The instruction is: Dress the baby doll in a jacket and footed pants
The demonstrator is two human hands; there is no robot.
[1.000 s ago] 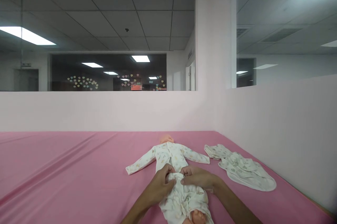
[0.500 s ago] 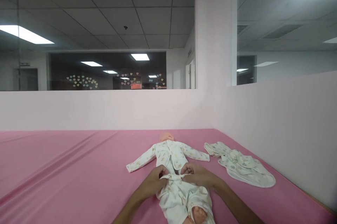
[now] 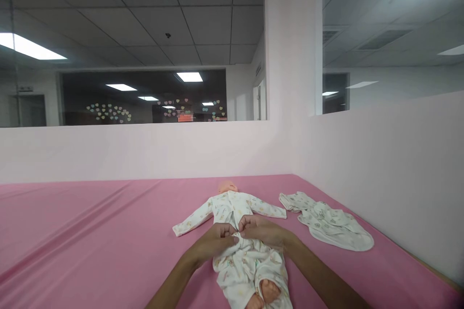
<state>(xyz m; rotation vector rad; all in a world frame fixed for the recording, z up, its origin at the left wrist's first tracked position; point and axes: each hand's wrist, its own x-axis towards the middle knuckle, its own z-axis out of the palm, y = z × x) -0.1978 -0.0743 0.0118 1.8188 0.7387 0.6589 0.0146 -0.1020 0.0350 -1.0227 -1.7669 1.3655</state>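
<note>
A baby doll (image 3: pixel 228 186) lies on its back, head away from me, in a white printed long-sleeved top (image 3: pixel 241 201) with both sleeves spread. White printed baby pants (image 3: pixel 241 270) cover its legs, and its bare feet (image 3: pixel 270 290) show at the leg openings. My left hand (image 3: pixel 217 241) pinches the waistband from the left. From the right, my right hand (image 3: pixel 263 231) pinches the same waistband close beside it. Fingers of both hands nearly meet at the doll's middle and hide part of the band.
A pink sheet (image 3: pixel 90 241) covers the surface under the doll. Crumpled white printed baby clothing (image 3: pixel 335 224) lies to the right, near the side wall (image 3: pixel 398 164). A low wall (image 3: pixel 145 152) with a window above closes off the back.
My hands have drawn together at the waistband, which has come up slightly toward the top. The view has shifted a little.
</note>
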